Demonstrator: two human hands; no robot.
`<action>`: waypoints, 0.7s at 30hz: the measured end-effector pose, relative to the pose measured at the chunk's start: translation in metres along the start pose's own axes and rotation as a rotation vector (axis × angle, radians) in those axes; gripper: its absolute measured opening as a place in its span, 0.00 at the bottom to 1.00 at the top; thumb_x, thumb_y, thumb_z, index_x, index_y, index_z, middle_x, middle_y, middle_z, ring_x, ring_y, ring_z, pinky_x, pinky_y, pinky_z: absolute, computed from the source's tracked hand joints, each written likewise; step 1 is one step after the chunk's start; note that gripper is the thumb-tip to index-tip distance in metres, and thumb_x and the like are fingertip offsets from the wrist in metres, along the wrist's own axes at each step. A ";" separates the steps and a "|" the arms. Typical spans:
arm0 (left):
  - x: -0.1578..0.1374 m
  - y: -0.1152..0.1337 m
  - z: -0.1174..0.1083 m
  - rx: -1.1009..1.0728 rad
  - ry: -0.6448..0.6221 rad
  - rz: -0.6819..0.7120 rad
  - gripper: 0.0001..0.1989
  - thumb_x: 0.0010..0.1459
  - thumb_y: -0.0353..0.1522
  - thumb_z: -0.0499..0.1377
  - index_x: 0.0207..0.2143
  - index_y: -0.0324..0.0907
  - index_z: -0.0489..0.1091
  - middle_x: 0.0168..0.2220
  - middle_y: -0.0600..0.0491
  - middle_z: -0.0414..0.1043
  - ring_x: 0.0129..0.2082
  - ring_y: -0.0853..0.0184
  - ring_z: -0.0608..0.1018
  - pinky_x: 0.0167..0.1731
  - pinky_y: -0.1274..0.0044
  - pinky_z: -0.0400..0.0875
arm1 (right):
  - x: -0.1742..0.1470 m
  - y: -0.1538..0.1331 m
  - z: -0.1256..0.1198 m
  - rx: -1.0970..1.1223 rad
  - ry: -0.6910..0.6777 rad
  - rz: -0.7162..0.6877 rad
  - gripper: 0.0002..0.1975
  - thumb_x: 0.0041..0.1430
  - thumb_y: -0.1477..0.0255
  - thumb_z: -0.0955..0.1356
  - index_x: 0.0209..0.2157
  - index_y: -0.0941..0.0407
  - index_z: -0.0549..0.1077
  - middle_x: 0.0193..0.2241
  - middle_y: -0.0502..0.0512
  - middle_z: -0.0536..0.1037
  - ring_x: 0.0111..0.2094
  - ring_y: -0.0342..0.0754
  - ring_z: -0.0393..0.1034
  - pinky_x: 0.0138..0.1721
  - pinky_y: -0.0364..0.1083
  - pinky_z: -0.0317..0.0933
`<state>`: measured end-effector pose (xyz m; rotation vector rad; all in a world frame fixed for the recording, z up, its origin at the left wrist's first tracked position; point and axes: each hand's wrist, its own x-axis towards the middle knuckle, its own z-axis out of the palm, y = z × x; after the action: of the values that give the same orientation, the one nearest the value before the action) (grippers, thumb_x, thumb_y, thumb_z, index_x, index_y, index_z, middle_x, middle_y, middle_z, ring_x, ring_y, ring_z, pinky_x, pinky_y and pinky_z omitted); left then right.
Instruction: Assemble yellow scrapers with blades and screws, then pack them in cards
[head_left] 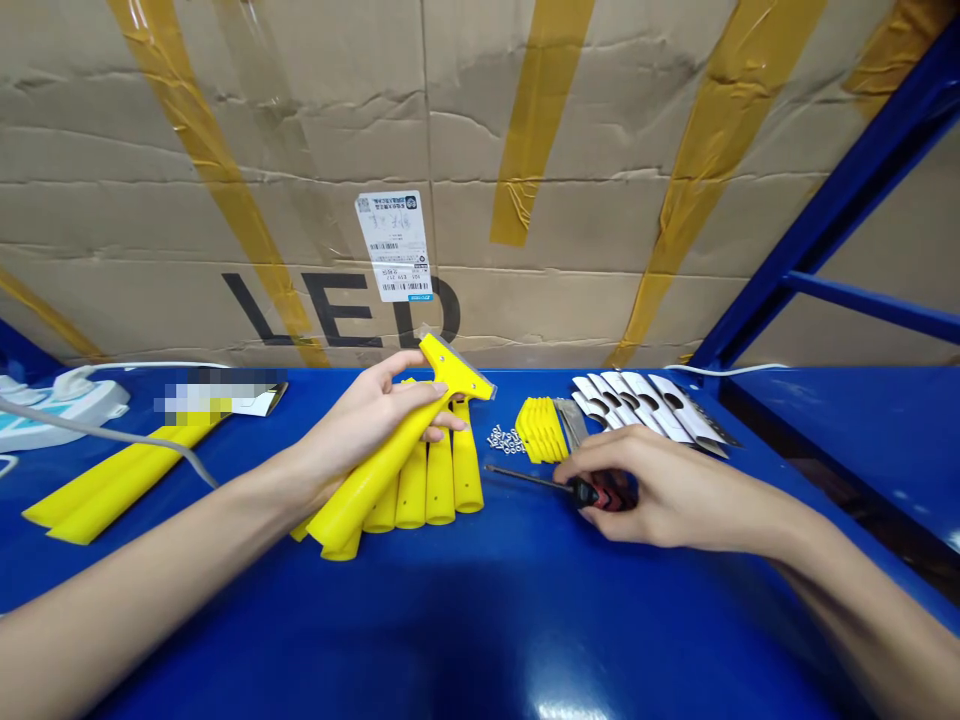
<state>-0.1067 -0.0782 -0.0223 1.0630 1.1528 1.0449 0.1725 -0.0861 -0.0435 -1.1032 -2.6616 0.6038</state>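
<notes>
My left hand point(375, 400) is wrapped around a yellow scraper point(382, 455), whose wide head with a blade and two screws points up and right. Below it, several yellow handles point(439, 485) lie side by side on the blue surface. In my right hand point(652, 485) is a screwdriver point(592, 493) with a red and black grip, its shaft pointing left toward the handles. Small screws point(506, 438) lie in a loose pile just beyond the screwdriver tip. Beside them sits a stack of yellow head plates point(541, 430), and grey metal blades point(573, 425) are partly hidden behind my right hand.
White printed cards point(637, 395) with round cutouts overlap at the back right. Two more yellow handles point(127, 480) lie at the left, by a power strip point(71, 410) and its grey cable. A large cardboard box point(465, 140) walls off the back; a blue metal frame point(817, 215) rises at right.
</notes>
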 end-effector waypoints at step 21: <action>0.003 -0.009 0.047 0.135 -0.209 0.030 0.30 0.62 0.33 0.64 0.64 0.41 0.58 0.34 0.45 0.83 0.34 0.60 0.86 0.30 0.77 0.79 | -0.007 0.035 -0.020 0.028 0.566 0.291 0.11 0.63 0.66 0.66 0.34 0.55 0.81 0.32 0.54 0.83 0.32 0.49 0.75 0.35 0.47 0.64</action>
<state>-0.0590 -0.0814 -0.0267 1.2681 1.0512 0.8654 0.2062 -0.0628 -0.0412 -1.4152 -2.0259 0.3065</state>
